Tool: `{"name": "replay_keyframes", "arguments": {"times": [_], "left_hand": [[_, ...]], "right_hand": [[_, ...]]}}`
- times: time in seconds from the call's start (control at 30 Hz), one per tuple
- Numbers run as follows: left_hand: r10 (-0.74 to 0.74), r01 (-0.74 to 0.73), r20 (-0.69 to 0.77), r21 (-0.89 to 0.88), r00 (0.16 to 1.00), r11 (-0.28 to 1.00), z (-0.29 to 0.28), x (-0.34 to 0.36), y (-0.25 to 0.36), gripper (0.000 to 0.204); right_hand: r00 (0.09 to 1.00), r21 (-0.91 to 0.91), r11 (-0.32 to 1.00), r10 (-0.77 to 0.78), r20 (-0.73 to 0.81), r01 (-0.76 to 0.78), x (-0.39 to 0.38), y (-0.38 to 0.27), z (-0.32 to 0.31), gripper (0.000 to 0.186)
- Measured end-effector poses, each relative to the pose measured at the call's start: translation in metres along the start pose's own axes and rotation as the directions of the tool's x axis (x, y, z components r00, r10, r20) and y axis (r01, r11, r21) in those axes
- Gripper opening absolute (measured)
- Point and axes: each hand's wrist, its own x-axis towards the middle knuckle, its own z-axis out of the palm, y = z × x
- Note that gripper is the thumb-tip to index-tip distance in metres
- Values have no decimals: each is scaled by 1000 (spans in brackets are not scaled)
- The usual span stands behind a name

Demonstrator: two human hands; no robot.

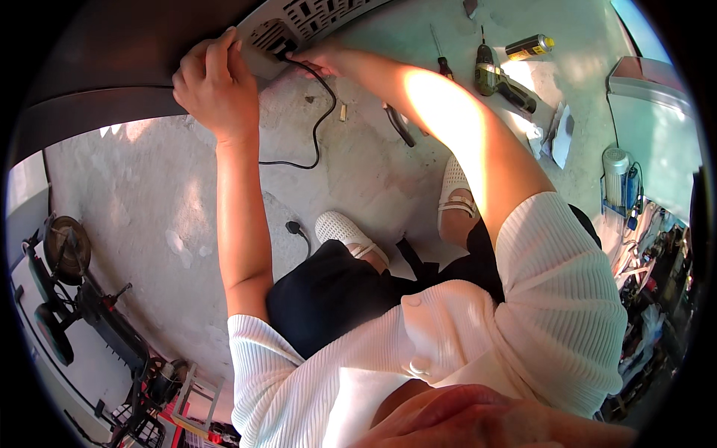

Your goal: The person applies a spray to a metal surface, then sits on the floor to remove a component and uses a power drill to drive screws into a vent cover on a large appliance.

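Observation:
My left hand (215, 86) has its fingers curled on the edge of a dark appliance (119, 52), beside a pale slotted metal panel (317, 19). My right hand (314, 61) is at the panel's lower edge, where a black cord (328, 101) comes out and loops down over the concrete floor; its fingers are bent, and what they grip is too small to make out. A screwdriver (444, 67), a cordless drill (488, 75), a spray can (526, 48) and pliers (399, 127) lie right of my hands.
A black plug (293, 228) lies by my white shoes (340, 228). Pale scraps (560, 138) lie on the right, near a cylindrical motor (615, 183), a glass-topped case (650, 112) and clutter. A black scooter (104, 328) stands on the left.

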Motion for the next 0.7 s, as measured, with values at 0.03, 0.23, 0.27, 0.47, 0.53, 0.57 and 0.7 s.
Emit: {"name": "replay_keyframes", "arguments": {"times": [0.03,0.23,0.27,0.47,0.53,0.57,0.7], "left_hand": [[-6,6,2,6,1000,1000,0,0,0,13],[4,-5,22,39,1000,999,-4,0,0,13],[-10,8,45,38,999,999,-5,-1,0,13],[-12,9,163,17,987,1000,-12,13,9,14],[11,-17,171,31,985,999,-15,14,10,15],[22,-30,181,38,983,999,-16,14,9,15],[14,-50,239,143,971,988,-22,9,10,19]], "right_hand": [[1000,-156,987,-23,20,26,-9,-3,-6,46],[978,-549,831,176,110,-88,-68,-12,-116,58],[990,-529,845,124,60,-74,-77,-13,-138,57],[699,-666,719,-580,-418,198,-69,-30,-271,54],[404,-705,597,-794,-454,383,-69,-39,-287,54],[383,-681,586,-808,-448,439,-71,-43,-288,45],[314,-684,509,-861,-400,523,-94,-73,-272,33]]}}
